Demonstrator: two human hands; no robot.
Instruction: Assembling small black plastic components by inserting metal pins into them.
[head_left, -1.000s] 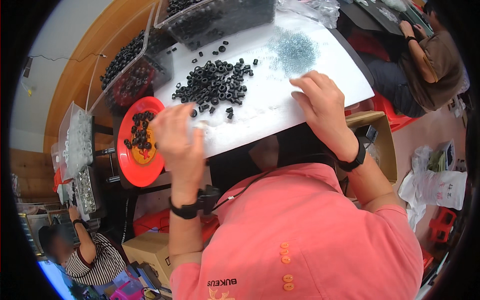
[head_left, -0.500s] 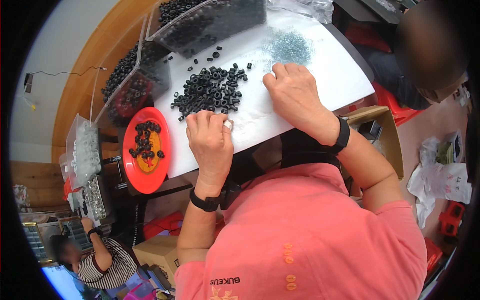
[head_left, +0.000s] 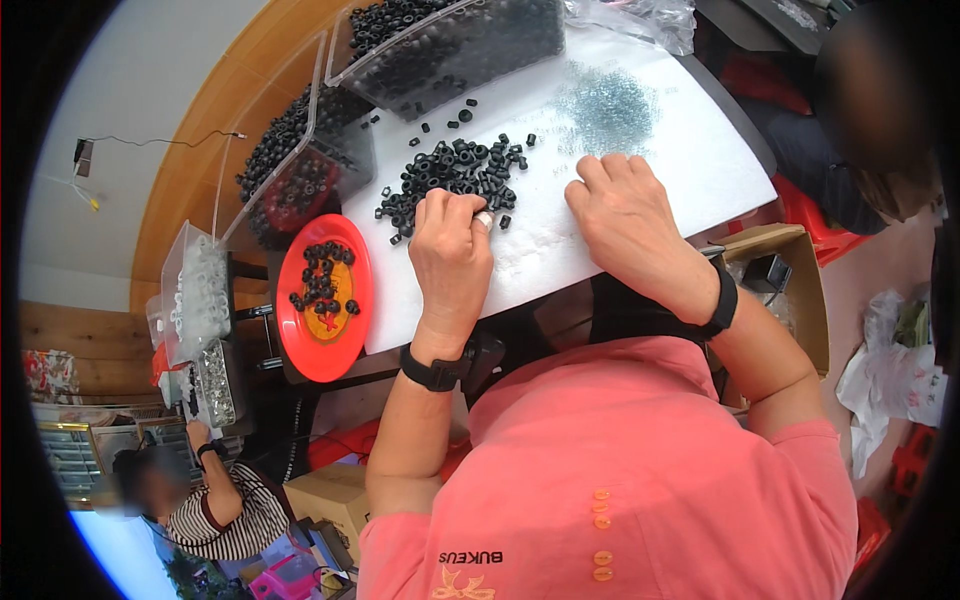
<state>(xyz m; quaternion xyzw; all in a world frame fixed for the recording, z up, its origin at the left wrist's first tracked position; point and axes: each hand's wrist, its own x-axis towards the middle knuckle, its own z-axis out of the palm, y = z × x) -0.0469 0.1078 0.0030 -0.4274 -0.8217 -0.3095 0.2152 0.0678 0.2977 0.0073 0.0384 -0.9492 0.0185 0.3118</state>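
My left hand [head_left: 449, 262] lies at the near edge of a pile of small black ring-shaped parts [head_left: 455, 168], its fingers bent down and drawn together among them. White wrapping circles one finger. To the right, my right hand [head_left: 628, 218] is closed with curled fingers, just short of a spread of tiny bluish see-through pieces [head_left: 610, 108]. What either set of fingertips holds is hidden beneath the hands. Left of my left hand sits a red plate [head_left: 296, 348] with several black parts on it.
White sheeting [head_left: 715, 165] covers the table. Clear bins of black parts [head_left: 470, 55] [head_left: 300, 160] stand at the back and left, beside a tub of whitish parts [head_left: 200, 290]. An open cardboard box [head_left: 815, 300] is at the right. Two other people sit nearby.
My left hand has reached farther onto the black pile. My right hand has drawn back slightly from the bluish pieces. The whole view has shifted a little.
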